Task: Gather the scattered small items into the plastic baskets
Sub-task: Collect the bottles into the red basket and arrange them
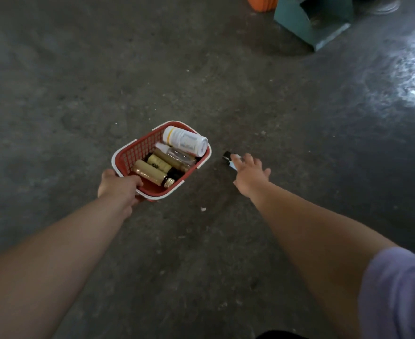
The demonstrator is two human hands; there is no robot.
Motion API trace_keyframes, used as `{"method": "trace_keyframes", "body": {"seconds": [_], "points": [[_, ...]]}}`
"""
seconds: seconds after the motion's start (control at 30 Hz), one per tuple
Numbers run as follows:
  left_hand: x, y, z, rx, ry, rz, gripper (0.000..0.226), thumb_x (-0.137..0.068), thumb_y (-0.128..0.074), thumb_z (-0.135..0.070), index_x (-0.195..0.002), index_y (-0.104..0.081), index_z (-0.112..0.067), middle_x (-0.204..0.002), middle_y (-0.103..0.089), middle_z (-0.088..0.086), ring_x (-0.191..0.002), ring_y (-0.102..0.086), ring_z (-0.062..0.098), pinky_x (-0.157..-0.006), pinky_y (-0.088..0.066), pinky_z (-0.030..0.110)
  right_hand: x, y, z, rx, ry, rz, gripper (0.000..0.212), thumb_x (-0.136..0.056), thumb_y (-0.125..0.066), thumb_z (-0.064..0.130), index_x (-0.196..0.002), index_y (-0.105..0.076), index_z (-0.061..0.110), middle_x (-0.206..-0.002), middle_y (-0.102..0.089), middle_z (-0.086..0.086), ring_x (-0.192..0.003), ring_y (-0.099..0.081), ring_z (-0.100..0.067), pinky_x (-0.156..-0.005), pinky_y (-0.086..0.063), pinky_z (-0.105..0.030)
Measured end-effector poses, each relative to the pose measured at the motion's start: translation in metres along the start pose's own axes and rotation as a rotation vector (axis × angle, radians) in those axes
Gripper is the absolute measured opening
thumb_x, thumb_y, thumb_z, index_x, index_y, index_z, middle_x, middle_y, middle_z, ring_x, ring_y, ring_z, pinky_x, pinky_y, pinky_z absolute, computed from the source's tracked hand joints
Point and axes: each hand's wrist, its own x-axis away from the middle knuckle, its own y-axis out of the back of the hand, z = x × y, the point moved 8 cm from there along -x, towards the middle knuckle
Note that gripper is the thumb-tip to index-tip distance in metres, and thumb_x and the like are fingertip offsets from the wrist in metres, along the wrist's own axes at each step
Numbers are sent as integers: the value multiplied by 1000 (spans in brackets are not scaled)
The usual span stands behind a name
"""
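Observation:
A red plastic basket (133, 152) with a white rim hangs over the grey floor, and my left hand (119, 187) grips its near corner. Inside lie a white pill bottle (185, 140), a clear bottle (177, 156) and two gold-coloured bottles (150, 173). To the basket's right, a small item with a black cap and a pale body (227, 156) lies on the floor. My right hand (249, 176) reaches over it with fingers spread, its fingertips at the item and hiding part of it. Whether the fingers touch it I cannot tell.
A teal box-like object (311, 18) stands at the far right, with an orange container (262, 2) beside it. A bright patch of glare (412, 69) lies on the floor at the right. A small white scrap (203, 209) rests on the floor near the basket.

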Motion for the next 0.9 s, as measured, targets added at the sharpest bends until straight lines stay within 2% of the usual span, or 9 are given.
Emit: {"method": "trace_keyframes", "body": {"seconds": [0.17, 0.27, 0.33, 0.4, 0.47, 0.57, 0.7, 0.83, 0.9], "points": [[3, -6, 2, -96, -41, 60, 36, -75, -62, 6, -102, -51, -14, -101, -62, 15, -85, -65, 32, -73, -58, 51, 17, -16, 0, -51, 69, -93, 78, -90, -46, 3, -148, -10, 40, -137, -31, -15, -119, -42, -34, -98, -40, -47], [7, -17, 1, -144, -64, 99, 33, -77, -62, 7, -98, -48, -14, -91, -58, 10, -78, -62, 27, -71, -58, 49, 26, 0, -21, -578, -143, -250, 62, -95, -43, 10, -145, -20, 40, -130, -34, -13, -113, -47, -33, -93, -45, -43], [10, -28, 2, -159, -72, 130, 33, -77, -61, 8, -99, -48, -14, -91, -57, 9, -78, -61, 27, -70, -58, 48, 41, 28, -22, -806, -116, -458, 55, -98, -41, 14, -146, -21, 33, -132, -32, -12, -115, -44, -27, -94, -42, -36], [14, -39, 2, -175, -78, 154, 34, -77, -61, 7, -100, -48, -13, -90, -57, 8, -81, -62, 29, -68, -58, 47, 62, 58, 1, -812, 114, -570, 57, -98, -41, 14, -147, -20, 32, -136, -30, -7, -114, -40, -19, -92, -37, -26], [20, -51, 2, -166, -89, 187, 34, -78, -60, 8, -103, -49, -12, -92, -58, 10, -81, -62, 29, -58, -58, 41, 81, 72, 36, -728, 347, -537, 58, -97, -44, 15, -149, -23, 32, -135, -31, -5, -110, -38, -13, -90, -33, -19], [29, -68, 2, -171, -103, 235, 32, -79, -58, 8, -103, -50, -11, -98, -59, 14, -75, -62, 26, -46, -56, 35, 94, 54, 77, -424, 536, -435, 52, -96, -47, 20, -146, -34, 23, -131, -39, -12, -111, -43, -23, -100, -36, -33], [36, -85, 7, -157, -74, 288, 33, -76, -57, 12, -88, -47, -17, -104, -59, 19, -85, -64, 33, -65, -58, 46, 80, 28, 64, -97, 389, -349, 47, -98, -44, 36, -144, -40, 27, -152, -27, -8, -137, -25, -33, -113, -17, -45], [38, -93, 8, -195, -69, 345, 34, -78, -57, 9, -99, -48, -15, -104, -58, 15, -90, -64, 34, -67, -58, 48, 88, 69, 19, -397, 251, -587, 38, -95, -50, 37, -128, -57, 22, -143, -40, 0, -135, -30, -21, -108, -14, -34], [37, -95, 7, -217, -69, 360, 34, -78, -58, 8, -100, -49, -15, -104, -58, 16, -92, -64, 36, -70, -58, 52, 89, 87, 3, -412, 217, -601, 39, -88, -61, 42, -122, -58, 23, -136, -44, 2, -131, -32, -17, -103, -16, -29]]}}
